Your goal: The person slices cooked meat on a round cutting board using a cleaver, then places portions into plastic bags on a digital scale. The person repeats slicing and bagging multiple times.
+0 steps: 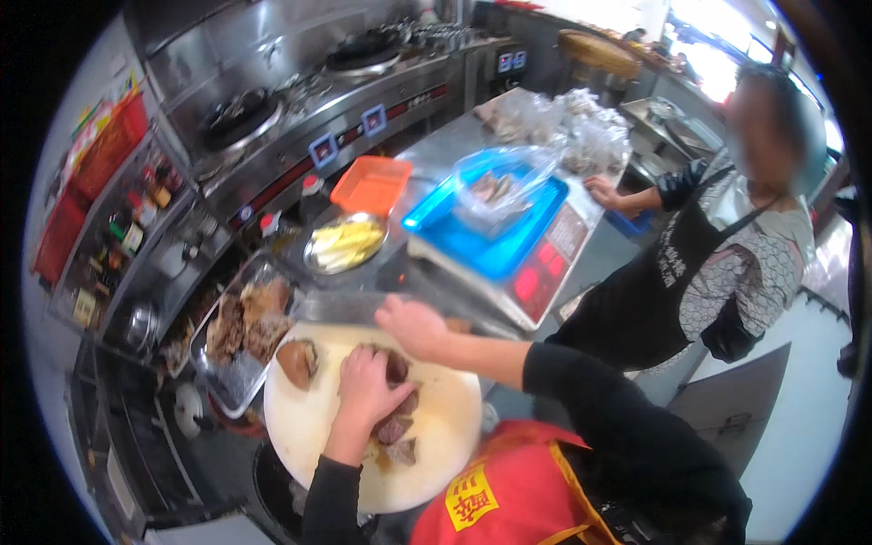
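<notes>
On a round white cutting board lies a row of cut dark cooked meat. My left hand rests over the upper part of this row, fingers curled round the pieces and thumb along their side. Beyond the board's far edge, my right hand is closed at what looks like a cleaver. Its grey blade points left, and a brown handle end shows past my wrist; the grip itself is partly hidden. A brown rounded piece of meat sits at the board's left edge.
Left of the board stands a metal tray of large meat pieces. Beyond are a plate of yellow-white strips, an orange basket, and a scale bearing a blue tray with a bag. A co-worker stands at the right.
</notes>
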The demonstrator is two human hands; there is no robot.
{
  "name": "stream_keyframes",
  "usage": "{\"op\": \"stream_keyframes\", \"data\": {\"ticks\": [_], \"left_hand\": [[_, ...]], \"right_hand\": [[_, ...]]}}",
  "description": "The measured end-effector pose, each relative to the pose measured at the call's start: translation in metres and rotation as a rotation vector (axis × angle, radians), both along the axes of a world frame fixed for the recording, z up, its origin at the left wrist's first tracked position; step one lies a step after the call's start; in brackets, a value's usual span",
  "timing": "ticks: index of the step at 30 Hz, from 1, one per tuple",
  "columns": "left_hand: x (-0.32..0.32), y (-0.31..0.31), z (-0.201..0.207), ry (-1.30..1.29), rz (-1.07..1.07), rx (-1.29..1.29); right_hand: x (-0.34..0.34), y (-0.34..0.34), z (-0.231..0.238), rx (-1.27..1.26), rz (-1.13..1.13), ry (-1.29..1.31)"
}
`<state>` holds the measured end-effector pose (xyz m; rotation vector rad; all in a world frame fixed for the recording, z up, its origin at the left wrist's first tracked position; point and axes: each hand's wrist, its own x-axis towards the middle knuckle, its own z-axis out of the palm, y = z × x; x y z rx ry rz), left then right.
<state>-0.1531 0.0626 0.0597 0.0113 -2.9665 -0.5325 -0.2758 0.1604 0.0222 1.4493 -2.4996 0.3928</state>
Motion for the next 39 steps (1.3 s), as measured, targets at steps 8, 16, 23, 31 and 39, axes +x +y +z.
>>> {"op": "stream_keyframes", "data": {"ticks": [8,16,23,31,39], "left_hand": [[0.001,-0.007,0.012,-0.217,0.025,0.022],[0.044,-0.02,0.028,-0.379,0.342,-0.05],[0.056,0.01,0.028,-0.518,0.516,0.013],[0.061,0.017,0.021,-0.551,0.573,0.248],[0.068,0.018,0.01,-0.318,0.526,0.266]], "right_hand": [[-0.004,0.011,0.001,0.033,0.194,-0.211],[0.005,0.024,0.046,0.042,0.417,-0.468],[0.01,-0.019,0.042,0.49,0.53,-0.37],[0.027,-0.017,0.037,0.503,0.455,-0.332],[0.03,-0.016,0.017,0.484,0.546,-0.726]]}}
